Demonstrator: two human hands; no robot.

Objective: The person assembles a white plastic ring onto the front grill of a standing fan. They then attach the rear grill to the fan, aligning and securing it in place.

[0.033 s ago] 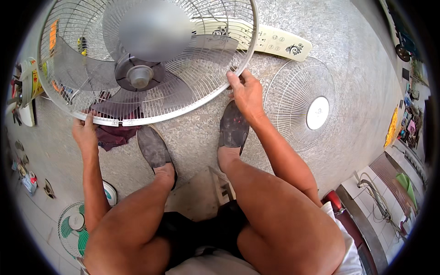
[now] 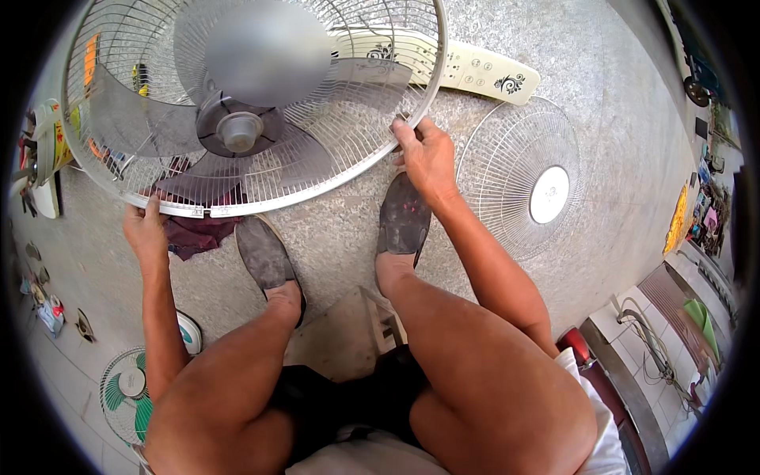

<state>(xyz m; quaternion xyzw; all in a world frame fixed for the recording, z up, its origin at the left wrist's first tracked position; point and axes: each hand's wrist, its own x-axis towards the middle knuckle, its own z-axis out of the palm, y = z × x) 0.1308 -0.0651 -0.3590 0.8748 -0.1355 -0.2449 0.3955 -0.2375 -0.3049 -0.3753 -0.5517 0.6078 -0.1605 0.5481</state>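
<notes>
A large electric fan [image 2: 239, 133] with translucent grey blades lies at the far left, inside a white wire guard [image 2: 309, 195]. My left hand [image 2: 146, 234] has its fingers closed on the guard's near left rim. At the right side of the same rim, my right hand [image 2: 428, 165] pinches it between thumb and fingers. A blurred grey round patch covers part of the blades. The loose front grille [image 2: 549, 195], with a round white centre, lies flat on the floor beside my right forearm. Beyond the guard extends a cream control panel [image 2: 483, 71] with black floral patterns.
A dark red cloth [image 2: 194, 237] lies partly under the guard. Between my legs is a wooden stool [image 2: 336, 336]. A small fan with green blades [image 2: 131, 384] stands at the lower left. Coiled wires [image 2: 653, 340] are at the right, near a yellow cloth [image 2: 677, 220].
</notes>
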